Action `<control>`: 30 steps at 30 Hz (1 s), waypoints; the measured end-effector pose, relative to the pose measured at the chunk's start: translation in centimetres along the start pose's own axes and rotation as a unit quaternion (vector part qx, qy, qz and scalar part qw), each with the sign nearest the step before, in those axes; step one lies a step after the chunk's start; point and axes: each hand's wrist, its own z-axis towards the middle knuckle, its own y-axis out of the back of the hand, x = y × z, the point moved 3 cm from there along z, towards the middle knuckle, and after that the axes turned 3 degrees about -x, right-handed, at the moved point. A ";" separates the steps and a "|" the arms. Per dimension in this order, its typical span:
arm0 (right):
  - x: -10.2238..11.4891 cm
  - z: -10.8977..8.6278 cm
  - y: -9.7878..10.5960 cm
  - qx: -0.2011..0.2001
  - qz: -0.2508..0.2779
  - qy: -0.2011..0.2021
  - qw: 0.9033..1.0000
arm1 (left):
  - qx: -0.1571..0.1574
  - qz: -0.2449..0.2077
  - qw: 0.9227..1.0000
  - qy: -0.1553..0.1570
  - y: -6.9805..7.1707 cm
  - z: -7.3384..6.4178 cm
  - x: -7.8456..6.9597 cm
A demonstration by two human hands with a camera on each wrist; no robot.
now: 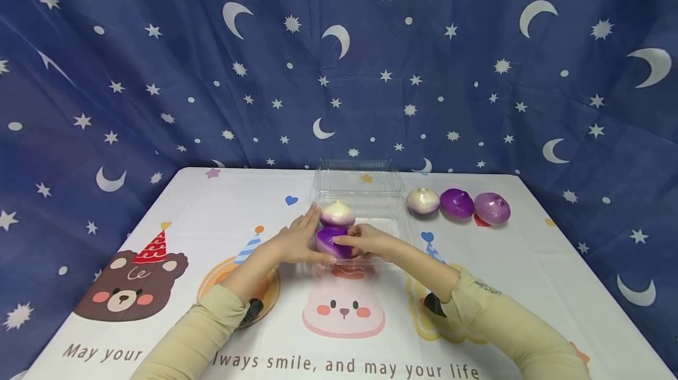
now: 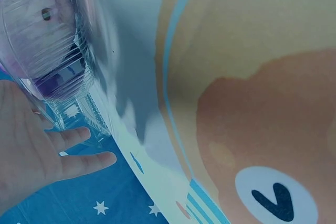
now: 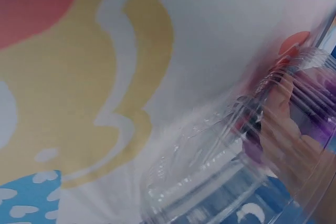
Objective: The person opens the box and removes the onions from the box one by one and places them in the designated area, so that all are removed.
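Note:
A clear plastic clamshell box (image 1: pixel 381 224) lies with its lid (image 1: pixel 344 180) folded back. In its left half, a white-and-purple onion (image 1: pixel 338 213) sits behind a deep purple onion (image 1: pixel 328 239). My right hand (image 1: pixel 373 240) reaches inside the box and grips the purple onion from the right; in the right wrist view its fingers (image 3: pixel 278 114) show through the clear wall. Along the box's left side my left hand (image 1: pixel 299 242) rests with straight fingers, thumb toward the front edge. The left wrist view shows those fingers (image 2: pixel 79 163) spread beside the box's ribbed wall.
To the right of the box stand a pale onion (image 1: pixel 422 201), a dark purple onion (image 1: pixel 457 203) and a lighter purple onion (image 1: pixel 492 209) in a row. A printed white tablecloth (image 1: pixel 238 209) covers the table. Behind it hangs a blue curtain (image 1: pixel 296 74) with moons and stars.

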 end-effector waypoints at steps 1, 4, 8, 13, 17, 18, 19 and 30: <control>0.0 0.0 -0.1 0.007 -0.001 0.003 1.000 | -0.001 0.000 1.000 -0.001 0.0 0.0 0.0; 0.1 0.2 -0.4 0.025 0.005 0.005 1.000 | -0.004 0.001 1.000 -0.003 -0.1 0.0 0.1; 0.1 0.5 -0.5 0.032 0.010 -0.009 0.999 | -0.006 -0.002 1.000 -0.004 -0.2 0.0 0.1; 0.2 0.7 -0.3 0.032 0.006 -0.012 0.999 | -0.007 0.000 1.000 -0.004 -0.2 0.0 0.1; 0.4 0.7 0.0 0.031 0.005 0.002 1.000 | -0.006 0.003 1.000 -0.002 -0.2 0.1 0.1; 0.4 0.7 0.0 0.031 0.005 0.003 0.999 | -0.005 0.004 1.000 -0.002 -0.2 0.0 0.1; 0.4 0.6 0.1 0.033 0.005 0.003 0.999 | -0.005 0.004 1.000 -0.002 -0.2 0.1 0.1; 0.1 0.2 0.9 0.032 0.031 -0.003 0.999 | -0.002 0.003 1.000 -0.001 -0.1 0.0 0.1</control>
